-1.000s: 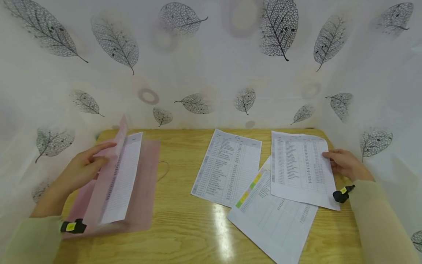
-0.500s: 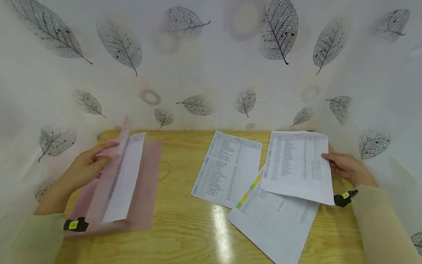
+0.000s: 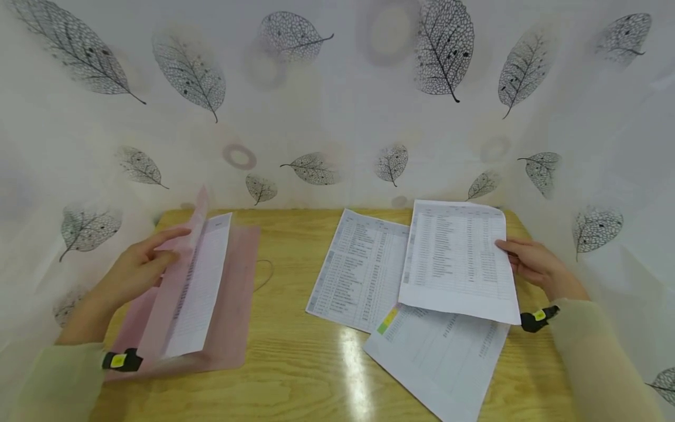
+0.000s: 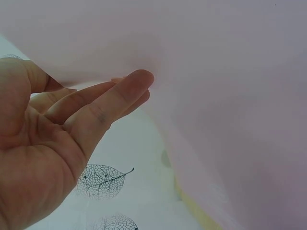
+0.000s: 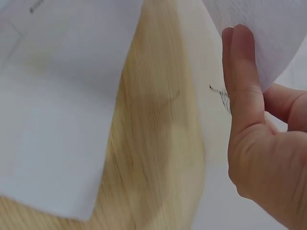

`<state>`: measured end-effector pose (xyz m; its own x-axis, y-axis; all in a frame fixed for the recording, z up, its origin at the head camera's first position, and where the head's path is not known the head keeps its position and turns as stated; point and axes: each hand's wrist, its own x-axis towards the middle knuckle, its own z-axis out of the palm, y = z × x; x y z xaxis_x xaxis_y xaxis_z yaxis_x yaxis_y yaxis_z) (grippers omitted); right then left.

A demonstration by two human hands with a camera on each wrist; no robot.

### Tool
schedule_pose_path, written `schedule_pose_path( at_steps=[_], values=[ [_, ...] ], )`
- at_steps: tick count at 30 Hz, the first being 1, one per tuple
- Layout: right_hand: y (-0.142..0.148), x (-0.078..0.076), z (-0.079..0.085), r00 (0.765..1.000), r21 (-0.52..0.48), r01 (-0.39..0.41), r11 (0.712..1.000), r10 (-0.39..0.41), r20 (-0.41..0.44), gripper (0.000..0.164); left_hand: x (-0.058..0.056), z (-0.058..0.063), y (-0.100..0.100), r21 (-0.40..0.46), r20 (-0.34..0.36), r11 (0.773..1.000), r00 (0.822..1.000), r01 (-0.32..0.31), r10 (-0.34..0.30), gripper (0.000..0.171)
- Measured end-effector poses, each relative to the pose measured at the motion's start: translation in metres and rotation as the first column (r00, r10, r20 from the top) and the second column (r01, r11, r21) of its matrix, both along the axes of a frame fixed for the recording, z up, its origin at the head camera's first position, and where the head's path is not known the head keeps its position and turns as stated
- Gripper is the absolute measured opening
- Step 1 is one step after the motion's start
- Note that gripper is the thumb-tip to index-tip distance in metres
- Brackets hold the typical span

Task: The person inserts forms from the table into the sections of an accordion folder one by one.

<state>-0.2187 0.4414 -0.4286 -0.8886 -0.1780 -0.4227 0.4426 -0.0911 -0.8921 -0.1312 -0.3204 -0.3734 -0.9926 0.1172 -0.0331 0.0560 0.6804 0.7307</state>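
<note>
On the left lies an opened pink folder (image 3: 238, 316) with white printed sheets (image 3: 203, 281) inside. My left hand (image 3: 139, 264) holds its raised cover (image 3: 174, 287) by the outer edge. Close up in the left wrist view, the fingertips of the left hand (image 4: 96, 115) meet the pink sheet. At the right my right hand (image 3: 538, 264) pinches the right edge of a printed table sheet (image 3: 453, 258) between thumb and fingers. This sheet overlaps two others in the head view: a printed list (image 3: 358, 269) and a sheet with a yellow and green strip (image 3: 443, 357).
The wooden table (image 3: 295, 375) stands against a white curtain (image 3: 337, 99) with a leaf print. A thin elastic loop (image 3: 270, 272) sticks out from the folder's right side. Each wrist wears a small black camera band.
The right hand has carried its sheet to the left, and it now overlaps the printed list's right edge. The left hand and folder stay about where they were.
</note>
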Motion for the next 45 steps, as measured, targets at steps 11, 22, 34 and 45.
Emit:
schedule_pose_path(
  at_steps=[11, 22, 34, 45],
  values=[
    [-0.066, -0.005, 0.006, 0.998, 0.101, -0.007, 0.995, 0.013, -0.060, 0.041, 0.001, 0.004, -0.002, 0.031, -0.010, 0.999, 1.000, 0.010, -0.010, 0.052],
    [-0.141, -0.007, 0.014, 0.985, 0.156, -0.121, 0.980, 0.138, -0.102, 0.062, 0.002, 0.001, -0.002, 0.035, 0.007, 0.999, 1.000, 0.002, -0.003, 0.053],
    [-0.206, -0.008, 0.004, 0.973, 0.088, -0.195, 0.977, 0.204, -0.111, 0.054, -0.001, 0.003, -0.001, 0.088, 0.021, 0.994, 0.997, 0.068, -0.070, 0.056],
    [-0.262, -0.010, 0.002, 0.967, 0.036, -0.223, 0.974, 0.226, -0.120, 0.046, 0.000, 0.003, -0.004, 0.082, 0.047, 0.995, 0.997, 0.052, -0.056, 0.058]
  ],
)
